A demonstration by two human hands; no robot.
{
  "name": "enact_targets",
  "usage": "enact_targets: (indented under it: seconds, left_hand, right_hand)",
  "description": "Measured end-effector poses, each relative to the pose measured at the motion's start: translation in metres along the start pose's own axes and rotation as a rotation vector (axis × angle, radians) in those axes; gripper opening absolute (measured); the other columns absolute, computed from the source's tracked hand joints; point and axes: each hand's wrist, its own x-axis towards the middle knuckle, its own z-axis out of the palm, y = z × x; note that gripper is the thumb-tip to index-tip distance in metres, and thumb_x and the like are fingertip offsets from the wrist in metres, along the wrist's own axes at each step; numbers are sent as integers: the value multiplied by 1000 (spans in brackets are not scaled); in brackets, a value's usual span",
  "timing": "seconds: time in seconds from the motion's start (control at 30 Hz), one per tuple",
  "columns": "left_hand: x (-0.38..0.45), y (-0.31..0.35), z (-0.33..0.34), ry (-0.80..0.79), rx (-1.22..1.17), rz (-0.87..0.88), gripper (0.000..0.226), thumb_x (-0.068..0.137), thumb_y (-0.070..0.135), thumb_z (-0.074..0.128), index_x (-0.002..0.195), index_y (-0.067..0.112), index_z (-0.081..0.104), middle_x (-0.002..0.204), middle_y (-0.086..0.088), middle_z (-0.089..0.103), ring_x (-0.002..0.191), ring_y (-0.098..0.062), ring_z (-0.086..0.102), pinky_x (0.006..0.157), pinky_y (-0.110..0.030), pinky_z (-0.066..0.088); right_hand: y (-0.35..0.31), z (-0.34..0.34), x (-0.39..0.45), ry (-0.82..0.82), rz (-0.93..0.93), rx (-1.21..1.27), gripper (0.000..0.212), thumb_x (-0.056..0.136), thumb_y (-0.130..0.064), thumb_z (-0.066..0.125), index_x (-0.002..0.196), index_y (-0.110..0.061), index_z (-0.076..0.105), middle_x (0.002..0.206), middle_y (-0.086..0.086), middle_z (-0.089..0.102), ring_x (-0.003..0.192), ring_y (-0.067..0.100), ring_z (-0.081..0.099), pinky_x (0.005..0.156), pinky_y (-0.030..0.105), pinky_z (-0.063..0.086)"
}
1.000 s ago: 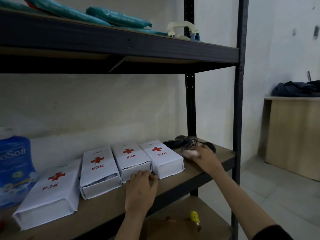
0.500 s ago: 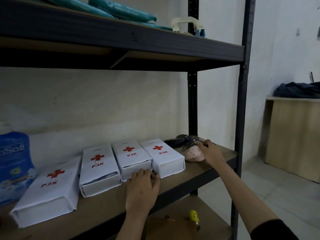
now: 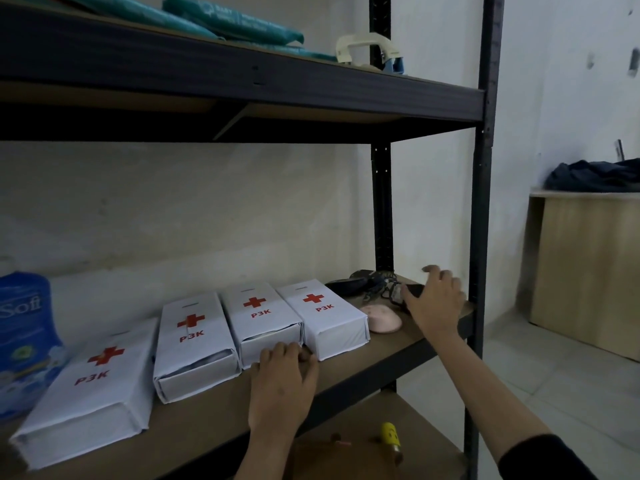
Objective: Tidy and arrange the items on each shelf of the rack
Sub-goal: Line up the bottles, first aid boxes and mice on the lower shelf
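The dark metal rack [image 3: 481, 202] fills most of the frame. On its middle shelf [image 3: 214, 414], four white P3K boxes [image 3: 194, 341] lie side by side across the lower left and centre. The left hand [image 3: 282, 386] lies flat at bottom centre, fingers loosely out, tips touching the front of the third box. The right hand [image 3: 436, 299], fingers spread wide, hovers over a black tangle of stuff [image 3: 377, 289] at centre right. A small pink mouse [image 3: 381, 318] sits just beside the rightmost box.
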Motion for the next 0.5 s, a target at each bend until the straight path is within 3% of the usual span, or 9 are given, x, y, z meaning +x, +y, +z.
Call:
enact_targets:
  seconds: [0.07, 0.13, 0.17, 0.23, 0.3, 0.33, 0.43, 0.5]
  left_hand:
    - [0, 0, -1, 2, 1, 1, 28, 96, 51, 36, 110, 35, 53, 113, 14, 55, 108, -6, 47, 95, -22, 41]
    - [0, 1, -1, 0, -1, 1, 27, 95, 50, 37, 108, 34, 54, 111, 13, 56, 106, -7, 48, 94, -23, 41]
    - [0, 1, -1, -5, 0, -4, 27, 95, 51, 37, 108, 34, 54, 110, 13, 56, 106, -7, 48, 94, -24, 41]
    - [1, 2, -2, -14, 7, -13, 28, 95, 52, 37, 109, 34, 54, 111, 13, 56, 107, -7, 48, 95, -25, 41]
    - [1, 3, -3, -26, 20, -21, 30, 95, 53, 35, 111, 35, 53, 113, 14, 55, 109, -7, 47, 97, -25, 41]
    - [1, 4, -3, -34, 22, -22, 31, 95, 54, 35, 111, 35, 52, 113, 14, 55, 109, -6, 47, 97, -25, 41]
    - [0, 5, -6, -49, 21, -24, 31, 95, 53, 35, 113, 34, 52, 114, 14, 55, 109, -6, 47, 97, -24, 41]
    - [0, 5, -8, -57, 19, -25, 32, 95, 54, 35, 115, 35, 50, 116, 14, 54, 111, -7, 46, 99, -25, 40]
  right_hand:
    - [11, 4, 9, -182, 207, -83, 75, 82, -66, 57, 130, -9, 48, 128, 17, 52, 120, 37, 44, 96, 48, 35]
    - [22, 9, 13, -364, 222, -96, 72, 83, -68, 53, 126, -11, 50, 127, 17, 55, 120, 36, 45, 102, 50, 31]
    - [27, 11, 13, -391, 156, -47, 60, 84, -64, 56, 119, -15, 50, 118, 14, 61, 109, 32, 52, 99, 48, 36]
    - [33, 11, 12, -348, 26, 111, 41, 86, -46, 65, 111, -19, 46, 99, 8, 67, 82, 23, 56, 78, 39, 49]
    - [38, 10, 13, -255, -81, 95, 35, 84, -19, 66, 114, -22, 47, 99, 7, 64, 78, 24, 56, 58, 32, 45]
    - [41, 9, 16, -217, -134, 34, 40, 82, -9, 64, 116, -24, 50, 104, 7, 62, 83, 26, 57, 57, 32, 45]
    - [54, 10, 27, -279, -220, 4, 56, 81, 2, 58, 127, -31, 57, 120, 7, 57, 104, 31, 54, 75, 40, 52]
    - [62, 8, 30, -438, -266, 73, 56, 85, -10, 65, 133, -35, 54, 124, 5, 53, 113, 29, 51, 91, 39, 49]
